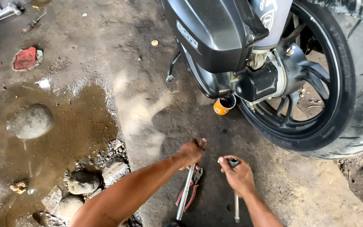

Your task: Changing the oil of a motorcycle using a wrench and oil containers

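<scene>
My left hand [192, 152] grips the upper end of a long metal wrench handle [186, 193] that lies on the concrete floor. Beside that handle lie red-handled pliers [191, 190]. My right hand [238, 174] holds a second metal bar tool [236, 206] with a dark socket [234, 162] at its top end. Both hands are low over the floor, in front of a motorcycle's rear wheel [311, 80].
An orange can [223, 104] stands under the motorcycle's engine beside the wheel. A muddy puddle [59, 126] with stones [82, 181] lies to the left. A screwdriver [33, 23] and a red rag [26, 58] lie at the far left.
</scene>
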